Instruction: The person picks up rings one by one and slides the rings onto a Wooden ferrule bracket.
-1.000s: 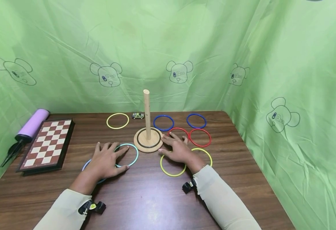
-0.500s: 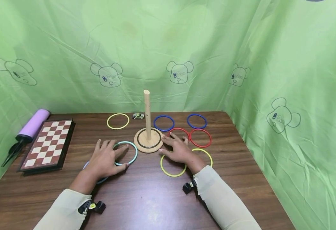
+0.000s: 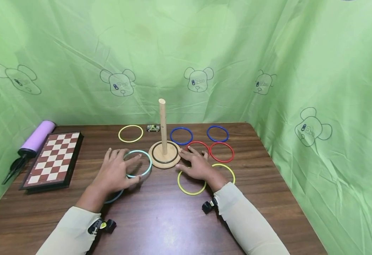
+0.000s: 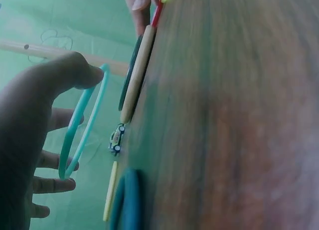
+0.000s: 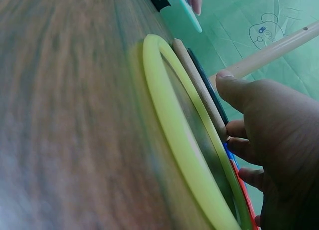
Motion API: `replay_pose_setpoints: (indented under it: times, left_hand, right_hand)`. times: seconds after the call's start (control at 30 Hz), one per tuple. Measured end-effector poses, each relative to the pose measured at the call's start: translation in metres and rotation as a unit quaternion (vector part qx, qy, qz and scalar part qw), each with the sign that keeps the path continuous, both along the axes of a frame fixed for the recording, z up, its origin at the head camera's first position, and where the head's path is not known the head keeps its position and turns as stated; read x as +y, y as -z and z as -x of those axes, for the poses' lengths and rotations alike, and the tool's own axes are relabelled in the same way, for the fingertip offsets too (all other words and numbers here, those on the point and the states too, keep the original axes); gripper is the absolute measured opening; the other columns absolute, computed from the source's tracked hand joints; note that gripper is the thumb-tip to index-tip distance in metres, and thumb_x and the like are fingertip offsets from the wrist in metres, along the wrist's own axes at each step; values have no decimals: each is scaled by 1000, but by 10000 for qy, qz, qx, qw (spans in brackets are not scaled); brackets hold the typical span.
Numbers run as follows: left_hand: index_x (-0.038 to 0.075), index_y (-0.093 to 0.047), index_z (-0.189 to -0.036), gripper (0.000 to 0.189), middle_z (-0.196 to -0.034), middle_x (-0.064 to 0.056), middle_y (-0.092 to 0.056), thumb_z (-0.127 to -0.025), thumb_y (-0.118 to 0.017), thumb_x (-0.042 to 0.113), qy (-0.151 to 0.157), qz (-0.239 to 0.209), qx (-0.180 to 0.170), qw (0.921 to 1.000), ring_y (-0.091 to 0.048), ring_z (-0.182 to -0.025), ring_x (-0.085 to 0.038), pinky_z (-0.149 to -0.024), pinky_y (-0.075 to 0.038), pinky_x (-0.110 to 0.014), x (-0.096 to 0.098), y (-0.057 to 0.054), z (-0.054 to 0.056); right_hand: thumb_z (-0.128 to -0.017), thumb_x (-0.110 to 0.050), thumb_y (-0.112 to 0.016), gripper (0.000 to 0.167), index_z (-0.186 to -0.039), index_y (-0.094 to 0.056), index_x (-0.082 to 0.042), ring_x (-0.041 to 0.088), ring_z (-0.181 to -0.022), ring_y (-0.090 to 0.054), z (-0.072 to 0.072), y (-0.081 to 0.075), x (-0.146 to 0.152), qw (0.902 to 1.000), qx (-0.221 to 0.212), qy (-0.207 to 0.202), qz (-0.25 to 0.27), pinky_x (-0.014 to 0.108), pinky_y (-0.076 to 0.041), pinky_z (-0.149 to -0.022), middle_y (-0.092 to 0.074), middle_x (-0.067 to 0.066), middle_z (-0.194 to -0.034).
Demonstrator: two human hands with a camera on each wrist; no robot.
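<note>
My left hand (image 3: 114, 173) pinches a turquoise ring (image 4: 75, 125) between thumb and fingers; in the left wrist view the ring is tilted and raised off the table. Under the left wrist lies a light blue ring (image 3: 117, 197), partly hidden. Right of the held ring stands a wooden post (image 3: 163, 124) on a round base (image 3: 158, 153). A black ring (image 3: 153, 156) lies on that base, around the post. My right hand (image 3: 198, 166) has its fingertips at the base's right edge, with loosely bent fingers, above a yellow ring (image 3: 190, 194) and a red ring (image 3: 198, 142).
Another red ring (image 3: 222, 162), a second yellow ring (image 3: 233, 173) and two blue rings, one being the right-hand blue ring (image 3: 217, 141), lie rightward. A pale yellow ring (image 3: 130, 142) and toy car (image 3: 153, 128) lie behind. Left are a chessboard (image 3: 52, 157) and purple pump (image 3: 39, 136).
My left hand has risen slightly with the turquoise ring, which now sits higher in the head view. The right hand has stayed where it was, at the base.
</note>
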State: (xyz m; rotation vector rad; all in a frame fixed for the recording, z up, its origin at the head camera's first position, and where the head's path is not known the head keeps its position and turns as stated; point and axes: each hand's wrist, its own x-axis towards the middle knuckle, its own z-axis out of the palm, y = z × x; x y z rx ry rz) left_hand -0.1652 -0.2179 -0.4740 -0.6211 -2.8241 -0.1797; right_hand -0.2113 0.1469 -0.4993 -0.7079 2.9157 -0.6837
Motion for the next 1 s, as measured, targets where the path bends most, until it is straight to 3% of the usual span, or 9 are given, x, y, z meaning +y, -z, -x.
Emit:
replay_pose_setpoints:
  times: [0.3,0.53,0.73,1.0]
  left_hand:
    - [22,-70,-148,80,-137,-31,-61,-79,-83,60,-112,-388,193,9990,-58,-129,-52,-121,-30,-81,-7,-25,3]
    - [19,-72,-145,75,-139,-33,-59,-79,-83,55,-125,-826,397,9957,-56,-131,-52,-120,-30,-81,-7,-49,11]
    - [18,-70,-147,76,-141,-35,-57,-81,-81,54,-134,-979,433,9942,-55,-132,-53,-121,-29,-80,-6,-61,13]
    - [17,-73,-143,73,-134,-33,-60,-79,-82,50,42,-1452,913,9852,-55,-122,-52,-113,-36,-74,0,-82,19]
  right_hand:
    - [-103,-66,-64,73,-163,-54,-25,34,-170,-27,0,1,-2,10000,-55,-29,53,83,-14,-125,-50,-5,-171]
    - [-103,-64,-66,72,-163,-54,-25,33,-170,-26,3,0,-2,9999,-38,-16,131,81,-13,-125,-49,-7,-172]
    - [-104,-66,-63,73,-164,-52,-27,32,-171,-24,2,1,-1,9999,-84,-1,67,78,-14,-125,-48,-7,-172]
    - [-104,-65,-64,72,-163,-54,-26,33,-170,-26,1,1,-1,10000,-34,14,83,80,-15,-124,-50,-5,-171]
